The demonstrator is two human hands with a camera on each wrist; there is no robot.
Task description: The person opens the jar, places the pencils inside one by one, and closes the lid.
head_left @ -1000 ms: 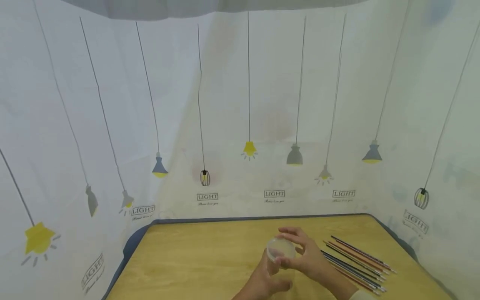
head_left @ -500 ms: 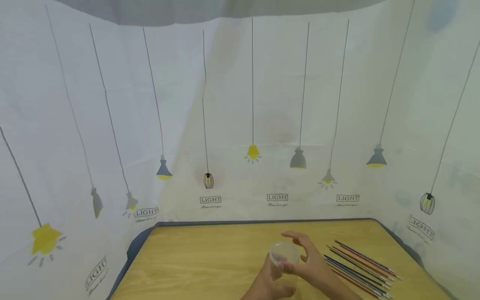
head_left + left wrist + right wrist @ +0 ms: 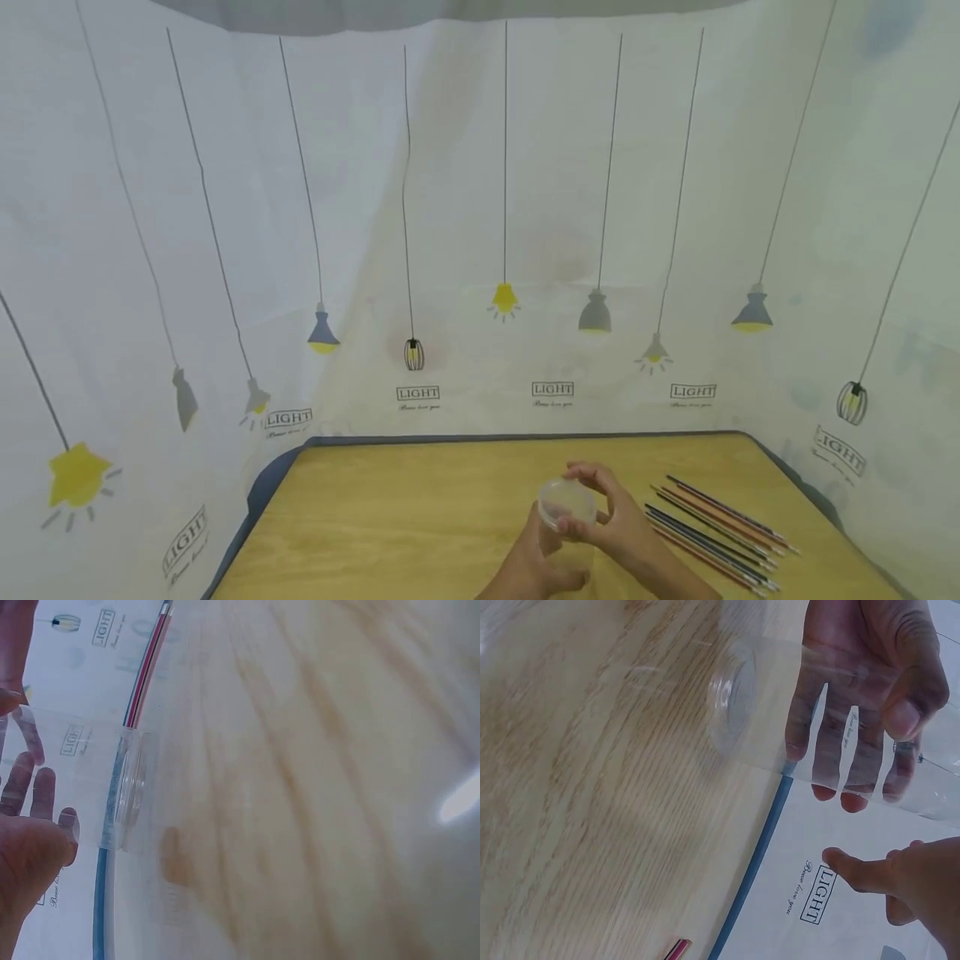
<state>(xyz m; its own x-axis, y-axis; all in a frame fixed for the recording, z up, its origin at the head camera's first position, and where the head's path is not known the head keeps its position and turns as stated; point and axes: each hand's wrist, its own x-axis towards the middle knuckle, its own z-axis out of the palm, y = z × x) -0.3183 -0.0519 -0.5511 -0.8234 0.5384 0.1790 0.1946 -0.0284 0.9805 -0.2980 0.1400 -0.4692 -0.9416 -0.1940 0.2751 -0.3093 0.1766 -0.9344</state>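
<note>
In the head view, my left hand [image 3: 528, 560] grips the body of a clear plastic jar [image 3: 573, 557] held upright above the table. A round translucent lid [image 3: 567, 500] sits on top of it. My right hand [image 3: 624, 523] holds the lid by its edge, thumb on the near side and fingers curved round the far side. The right wrist view shows the left fingers wrapped behind the see-through wall of the jar [image 3: 735, 697], its base over the wood. The jar's base [image 3: 131, 791] also shows in the left wrist view, above the tabletop.
Several pencils [image 3: 712, 533], dark and reddish-brown, lie side by side at the right of the wooden table [image 3: 390, 517]. A white cloth screen [image 3: 465, 208] printed with hanging lamps encloses the back and sides, with a blue border along the table edge.
Half a second ago my right forefinger was raised off the lid; now the fingers are back at its edge. The left hand keeps its grip on the jar.
</note>
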